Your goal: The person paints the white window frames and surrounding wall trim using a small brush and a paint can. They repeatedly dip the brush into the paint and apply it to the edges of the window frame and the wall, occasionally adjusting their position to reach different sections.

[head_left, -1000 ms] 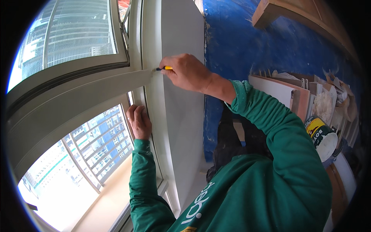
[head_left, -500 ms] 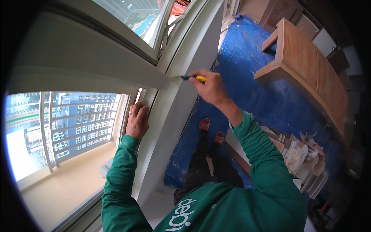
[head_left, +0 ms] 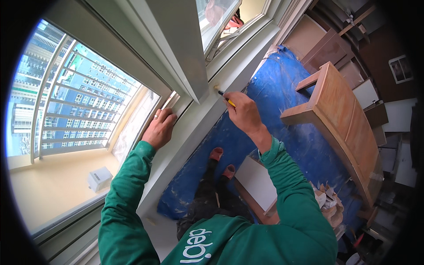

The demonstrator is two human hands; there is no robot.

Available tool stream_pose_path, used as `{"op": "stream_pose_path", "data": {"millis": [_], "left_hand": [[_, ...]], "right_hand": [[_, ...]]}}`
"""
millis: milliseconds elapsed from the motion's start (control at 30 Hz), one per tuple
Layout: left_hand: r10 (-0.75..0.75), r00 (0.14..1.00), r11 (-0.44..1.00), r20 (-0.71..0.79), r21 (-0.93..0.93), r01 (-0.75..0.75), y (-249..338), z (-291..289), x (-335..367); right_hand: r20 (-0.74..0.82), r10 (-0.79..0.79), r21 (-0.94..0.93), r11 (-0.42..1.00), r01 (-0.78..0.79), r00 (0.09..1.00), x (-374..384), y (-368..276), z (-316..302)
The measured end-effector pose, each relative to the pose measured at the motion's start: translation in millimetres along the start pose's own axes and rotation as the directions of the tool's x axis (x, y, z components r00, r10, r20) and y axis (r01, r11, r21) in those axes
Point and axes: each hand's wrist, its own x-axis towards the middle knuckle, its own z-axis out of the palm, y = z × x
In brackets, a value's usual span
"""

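Observation:
My right hand [head_left: 245, 112] grips a slim tool [head_left: 230, 102] with a yellow and black handle; its kind is hard to make out. The tool's tip meets a small tan patch [head_left: 216, 87] on the pale window sill [head_left: 185, 121], just right of the foot of a grey window post [head_left: 187, 53]. My left hand [head_left: 160, 127] has its fingers curled over the window frame [head_left: 170, 104] at the sill's inner channel, with a ring on one finger. The fingertips are partly hidden.
Blue plastic sheeting [head_left: 282, 84] covers the floor. A wooden bench-like piece [head_left: 340, 123] stands on the right. Near my feet lie a white panel [head_left: 256, 181] and crumpled paper [head_left: 329, 203]. Outside the window are a railing [head_left: 79, 101] and a grey box [head_left: 100, 179].
The whole view has turned, showing more of the outside railing and the room. My right hand still holds the tool near the post's foot, now at a steeper slant. My left hand stays on the frame.

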Motion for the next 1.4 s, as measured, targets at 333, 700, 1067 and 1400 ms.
{"op": "stream_pose_path", "data": {"millis": [333, 700, 1067, 1400], "left_hand": [[0.077, 0.997, 0.993, 0.001, -0.093, -0.077, 8.1, -0.9, 24.8], [0.090, 0.996, 0.996, -0.003, 0.005, -0.090, -18.9, 25.2, 2.3], [-0.325, 0.921, 0.928, 0.215, -0.117, 0.355, 169.8, -86.1, 26.9], [-0.321, 0.940, 0.946, 0.120, -0.011, 0.324, 147.7, -55.9, 29.1]], "right_hand": [[-0.172, 0.189, -0.032, 0.980, -0.198, 0.967, 23.8, 49.9, -29.3], [-0.258, 0.570, 0.281, 0.817, -0.504, 0.780, -200.6, -66.1, -113.1], [-0.783, 0.601, 0.179, 0.464, -0.867, 0.160, -443.9, -186.3, -276.2], [-0.897, 0.346, 0.343, 0.154, -0.926, -0.275, -569.9, -225.8, -286.1]]}}
